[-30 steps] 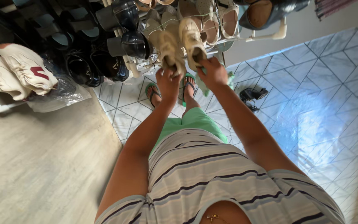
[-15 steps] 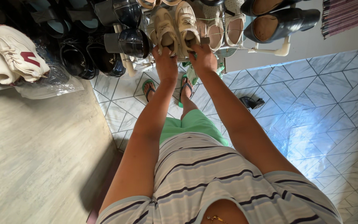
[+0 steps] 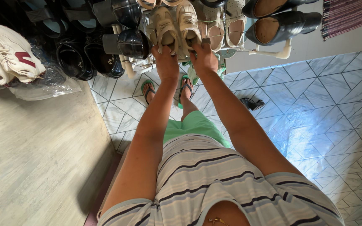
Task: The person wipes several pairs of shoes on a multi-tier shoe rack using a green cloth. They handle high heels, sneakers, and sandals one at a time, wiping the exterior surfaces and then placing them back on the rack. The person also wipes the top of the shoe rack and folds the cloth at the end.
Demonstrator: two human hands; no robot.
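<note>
My left hand grips the heel of a cream sneaker, and my right hand grips the heel of its mate. Both sneakers rest toe-forward on a shelf of a white shoe rack, side by side among other shoes. My arms reach straight out over my green shorts and my feet in green flip-flops.
The rack holds black heeled shoes, beige flats and dark loafers. White sneakers with red marks lie on plastic at the left. A small black shoe sits on the tiled floor. A light wooden surface fills the left.
Both hands have carried the pair of cream sneakers up and forward from above my feet onto the rack shelf. The view has shifted slightly towards the rack.
</note>
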